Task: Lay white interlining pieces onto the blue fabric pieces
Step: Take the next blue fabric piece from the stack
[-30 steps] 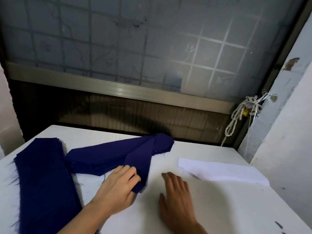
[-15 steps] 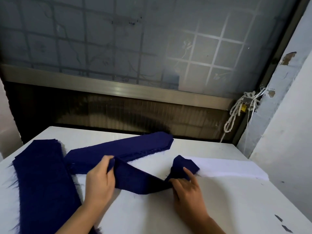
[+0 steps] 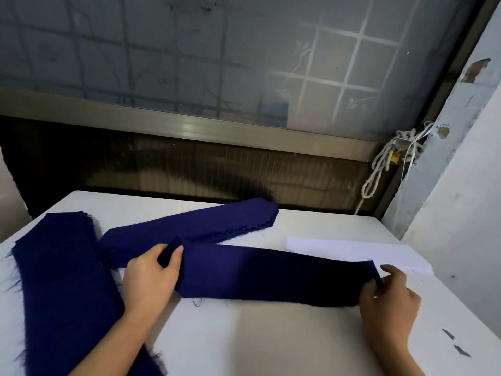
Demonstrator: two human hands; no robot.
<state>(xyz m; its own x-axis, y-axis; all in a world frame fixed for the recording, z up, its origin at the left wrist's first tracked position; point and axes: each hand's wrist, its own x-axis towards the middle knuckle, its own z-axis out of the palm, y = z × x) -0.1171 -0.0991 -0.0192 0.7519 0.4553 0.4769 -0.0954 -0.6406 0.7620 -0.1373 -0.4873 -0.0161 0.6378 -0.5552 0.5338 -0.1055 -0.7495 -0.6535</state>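
Blue fabric piece [image 3: 271,275] stretched flat across white worktop [image 3: 271,335], left hand [image 3: 149,278] pinching one end, right hand [image 3: 387,302] pinching the other, white interlining pieces [image 3: 357,252] stacked just behind

Head-worn camera looks forward and down, close over the white table [image 3: 271,335], facing the frosted window [image 3: 189,63] beyond it.

Deep navy on the fabric strip [image 3: 271,275], plain all over. Same navy on the fabric stack [image 3: 62,280] at left and the pile [image 3: 195,226] behind. Interlining [image 3: 352,252] plain white, counter [image 3: 271,343] white too. Window [image 3: 189,63] frosted grey, pale grid lines, faint leaf sprigs. Rope [image 3: 375,175] off-white, one yellow tag [image 3: 395,157].
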